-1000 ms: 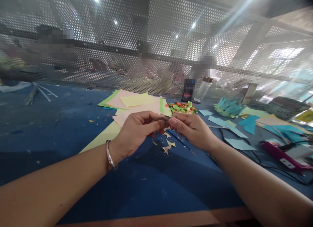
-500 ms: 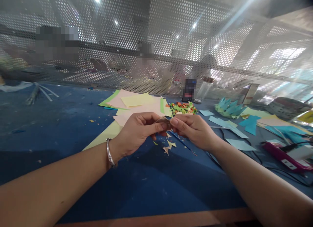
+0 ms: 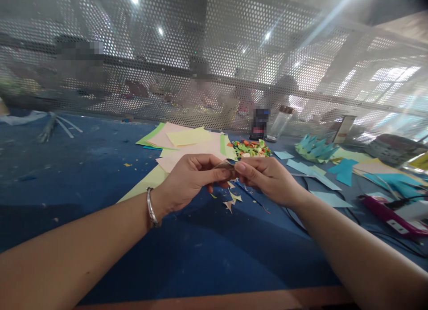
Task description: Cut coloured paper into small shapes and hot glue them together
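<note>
A small piece of paper [image 3: 228, 166], pale and partly in shadow, is pinched between both hands above the blue table. My left hand [image 3: 197, 176], with a silver bangle on the wrist, has its thumb pressed over the paper's left part. From the other side, my right hand [image 3: 264, 176] grips its right edge between thumb and fingers. The fingers cover most of the piece, so its full shape is hidden. Pointed paper scraps [image 3: 233, 198] lie on the table just below the hands, beside a thin blue stick [image 3: 249, 193].
Sheets of pink, yellow and green paper [image 3: 160, 134] lie behind my left hand. Farther back are a pile of small colourful paper pieces [image 3: 252, 147], a phone [image 3: 260, 123] and a glass bottle [image 3: 280, 124]. A purple power strip [image 3: 394, 218], cables and blue paper [image 3: 344, 169] are at right.
Both hands stay together on the paper piece, which looks slightly turned between the fingers. The whole view has shifted a little; nothing else has visibly moved.
</note>
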`<state>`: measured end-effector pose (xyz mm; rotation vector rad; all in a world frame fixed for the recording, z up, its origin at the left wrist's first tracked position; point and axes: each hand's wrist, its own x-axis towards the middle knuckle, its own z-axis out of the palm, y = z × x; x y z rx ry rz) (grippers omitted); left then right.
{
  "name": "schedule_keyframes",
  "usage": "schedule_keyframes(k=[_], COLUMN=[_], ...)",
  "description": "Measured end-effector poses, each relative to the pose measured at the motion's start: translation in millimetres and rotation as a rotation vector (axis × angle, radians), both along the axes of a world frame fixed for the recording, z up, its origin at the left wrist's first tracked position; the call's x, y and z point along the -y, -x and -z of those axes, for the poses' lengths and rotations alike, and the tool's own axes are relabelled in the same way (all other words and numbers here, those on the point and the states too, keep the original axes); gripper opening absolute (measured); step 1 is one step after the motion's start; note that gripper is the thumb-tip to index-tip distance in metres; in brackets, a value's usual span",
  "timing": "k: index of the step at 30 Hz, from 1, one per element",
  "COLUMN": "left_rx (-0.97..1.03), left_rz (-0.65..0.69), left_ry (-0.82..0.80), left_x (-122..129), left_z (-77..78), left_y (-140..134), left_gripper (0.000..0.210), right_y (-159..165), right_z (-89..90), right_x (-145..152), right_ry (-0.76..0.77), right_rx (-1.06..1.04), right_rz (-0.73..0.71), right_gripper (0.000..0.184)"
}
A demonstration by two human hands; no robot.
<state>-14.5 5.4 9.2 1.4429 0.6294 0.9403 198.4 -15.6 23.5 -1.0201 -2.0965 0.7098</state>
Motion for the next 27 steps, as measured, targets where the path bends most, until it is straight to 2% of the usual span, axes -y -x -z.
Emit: schedule_keyframes(k=[14, 27], left_rx=[0.007, 0.003], left_rz=[0.053, 0.025], left_ry=[0.024, 0.001], left_x=[-1.7, -2.6], left_z=[0.6, 0.3], left_y=[0.9, 1.2], left_gripper=[0.014, 0.015], right_y=[-0.4, -0.9], right_z=[1.2, 0.3], right_x=[-1.3, -1.0], right_ry=[0.133, 0.085], right_rx=[-0.052, -0.002], right_rz=[-0.019, -0.007], right_gripper=[0.052, 0.052])
